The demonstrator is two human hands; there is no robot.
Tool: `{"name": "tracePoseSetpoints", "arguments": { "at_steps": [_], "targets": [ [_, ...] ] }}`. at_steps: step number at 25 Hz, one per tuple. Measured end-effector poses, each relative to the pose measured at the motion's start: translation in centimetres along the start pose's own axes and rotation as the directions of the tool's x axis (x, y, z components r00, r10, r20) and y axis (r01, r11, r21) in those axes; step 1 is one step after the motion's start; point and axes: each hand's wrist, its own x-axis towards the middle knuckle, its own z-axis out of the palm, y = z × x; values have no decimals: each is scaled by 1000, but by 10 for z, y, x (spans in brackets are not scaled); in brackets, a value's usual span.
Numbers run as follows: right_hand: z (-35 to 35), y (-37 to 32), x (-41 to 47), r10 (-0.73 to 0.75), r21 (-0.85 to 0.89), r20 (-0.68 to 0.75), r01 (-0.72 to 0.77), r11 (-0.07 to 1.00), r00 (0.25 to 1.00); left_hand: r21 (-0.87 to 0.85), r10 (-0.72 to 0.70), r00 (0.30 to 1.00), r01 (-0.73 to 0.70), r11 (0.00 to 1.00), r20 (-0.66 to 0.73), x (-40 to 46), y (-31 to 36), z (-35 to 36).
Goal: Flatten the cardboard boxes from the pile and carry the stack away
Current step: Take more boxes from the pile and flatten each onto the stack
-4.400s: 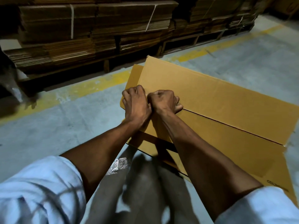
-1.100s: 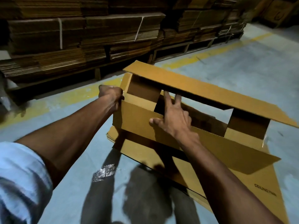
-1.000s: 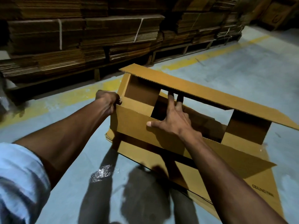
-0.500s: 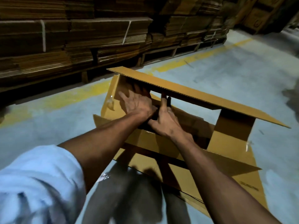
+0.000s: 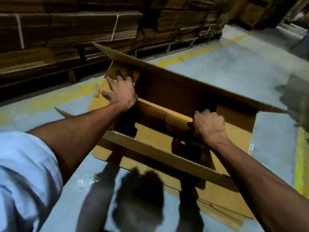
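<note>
The open cardboard box (image 5: 175, 101) stands on the floor (image 5: 250, 67). Our left hand (image 5: 121, 91) presses spread on an end flap; our right hand (image 5: 209, 126) grips an inner flap. Light, stiff board: we judge creases the best hold.

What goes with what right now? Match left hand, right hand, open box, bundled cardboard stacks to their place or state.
1 left hand
2 right hand
3 open box
4 bundled cardboard stacks

A on pallets, behind
B gripping an inner flap
C fingers spread on the box's left end panel
D on flattened cardboard

Pairs: 1-C, 2-B, 3-D, 4-A
</note>
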Motion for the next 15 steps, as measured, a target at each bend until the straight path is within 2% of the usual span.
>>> {"name": "tracePoseSetpoints", "arguments": {
  "at_steps": [2,3,6,8,10,12,14,15],
  "targets": [
    [9,22,-10,26,-44,-79,-30,999,996,-133,-34,999,33,991,-2,8,3,-8],
    [17,35,-17,54,-3,-101,-55,998,993,-205,-48,999,44,978,-13,12,4,-14],
    [35,63,-32,155,196,-219,-112,974,963,-350,-81,992,44,936,-93,13,1,-25],
    [34,78,-33,298,366,-304,-178,914,905,-402,-89,988,32,915,-124,11,-4,-32],
    [30,101,-34,481,573,-305,-245,782,822,-432,-68,985,-6,902,-156,10,-9,-38],
    [22,116,-38,623,708,-287,-277,649,728,-412,-9,985,-64,909,-172,7,-18,-45],
    [5,121,-41,769,856,-146,-310,413,622,-367,104,979,-164,916,-178,6,-30,-50],
    [22,146,-20,807,912,-36,-311,268,589,-333,183,964,-239,912,-192,5,-36,-51]
  ]
}}
